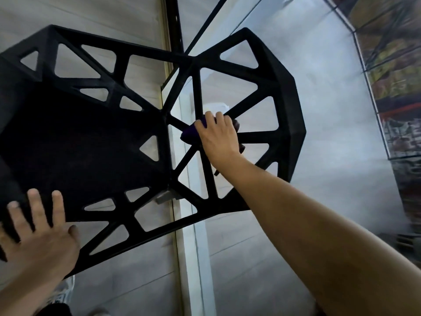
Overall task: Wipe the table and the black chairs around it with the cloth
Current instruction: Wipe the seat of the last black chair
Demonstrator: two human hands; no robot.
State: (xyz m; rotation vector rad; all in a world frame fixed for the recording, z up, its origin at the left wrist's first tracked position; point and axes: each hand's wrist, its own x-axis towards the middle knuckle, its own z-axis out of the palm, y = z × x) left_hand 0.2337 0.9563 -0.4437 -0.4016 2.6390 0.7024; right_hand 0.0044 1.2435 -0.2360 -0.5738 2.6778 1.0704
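A black chair (pixel 86 142) with triangular cut-outs fills the left and middle of the head view, its solid seat to the left and its open-work back to the right. My right hand (pixel 218 137) presses a dark purple cloth (pixel 190 133) against the struts of the chair back, fingers curled over the cloth. My left hand (pixel 38 231) rests on the near edge of the seat at the lower left, fingers spread and straight. The glass table (pixel 319 87) lies behind the chair back on the right.
A black table frame bar (pixel 176 23) runs up at the top centre. A pale floor shows through the chair's cut-outs. A colourful patterned surface (pixel 391 71) borders the glass at the far right. A light vertical strip (pixel 196 247) runs down below the chair.
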